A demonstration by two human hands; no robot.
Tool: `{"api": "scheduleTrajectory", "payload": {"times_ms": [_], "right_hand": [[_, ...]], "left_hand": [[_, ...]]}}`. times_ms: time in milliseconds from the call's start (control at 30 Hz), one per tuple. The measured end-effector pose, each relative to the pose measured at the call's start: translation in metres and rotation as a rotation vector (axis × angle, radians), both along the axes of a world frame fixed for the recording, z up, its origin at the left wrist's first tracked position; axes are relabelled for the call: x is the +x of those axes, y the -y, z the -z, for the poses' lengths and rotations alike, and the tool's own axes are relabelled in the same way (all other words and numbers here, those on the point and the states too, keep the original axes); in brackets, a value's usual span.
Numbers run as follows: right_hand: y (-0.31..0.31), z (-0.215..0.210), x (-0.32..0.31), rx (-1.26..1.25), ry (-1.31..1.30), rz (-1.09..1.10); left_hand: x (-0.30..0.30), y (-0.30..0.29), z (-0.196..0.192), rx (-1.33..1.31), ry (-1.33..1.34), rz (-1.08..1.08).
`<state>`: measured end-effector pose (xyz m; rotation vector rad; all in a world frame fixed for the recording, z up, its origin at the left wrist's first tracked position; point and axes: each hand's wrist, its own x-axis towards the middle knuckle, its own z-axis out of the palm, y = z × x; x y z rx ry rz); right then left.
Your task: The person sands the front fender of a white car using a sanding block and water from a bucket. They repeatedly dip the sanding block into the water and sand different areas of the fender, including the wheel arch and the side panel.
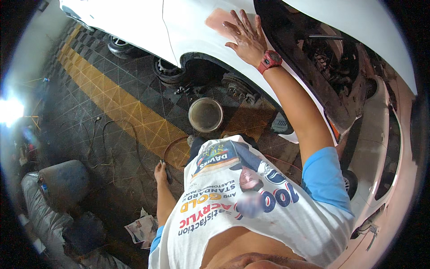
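And there was the right hand point(246, 41), spread wide on the white fender point(190, 33), fingers well parted, thumb out to the left, palm down and gripping nothing! The fingers lay over the right part of a pinkish patch point(215, 21), high on the panel, and the skin looked wet or smeared. A red watch point(270, 61) sat on that wrist.

Down low, far from its partner, the left hand point(160, 172) hung by the body, fingers curled beside a small dark thing point(169, 173); whether it was gripped or only lay behind, I couldn't tell.

Now the edges! Just right of the right hand the panel ended at the dark engine bay point(326, 60). Below curved the wheel arch point(197, 57), while leftward from the patch ran smooth white panel as far as the door seam point(163, 22). Under the arch, a round pail point(190, 115) stood on the tiled floor point(118, 105), close to the feet. A dark hose point(104, 134) snaked over the tiles, left of the left hand.
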<state>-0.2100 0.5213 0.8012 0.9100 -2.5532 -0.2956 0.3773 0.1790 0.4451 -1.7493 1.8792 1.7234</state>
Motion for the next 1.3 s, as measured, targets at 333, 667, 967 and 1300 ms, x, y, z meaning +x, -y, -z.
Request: {"api": "scheduleTrajectory", "payload": {"times_ms": [333,667,967,1300], "right_hand": [[-0.032,-0.008,0.012,0.026,-0.005,-0.082],[-0.033,-0.02,-0.008,-0.18,0.133,-0.323],[-0.031,-0.014,-0.026,-0.329,-0.032,-0.474],[-0.035,-0.042,-0.081,-0.498,0.032,-0.496]], "left_hand": [[0.071,-0.145,-0.044,0.127,0.235,-0.113],[0.092,-0.226,-0.054,0.053,0.063,-0.216],[0.099,-0.246,-0.049,0.041,0.051,-0.314],[-0.274,-0.202,-0.175,-0.503,-0.419,0.331]]}}
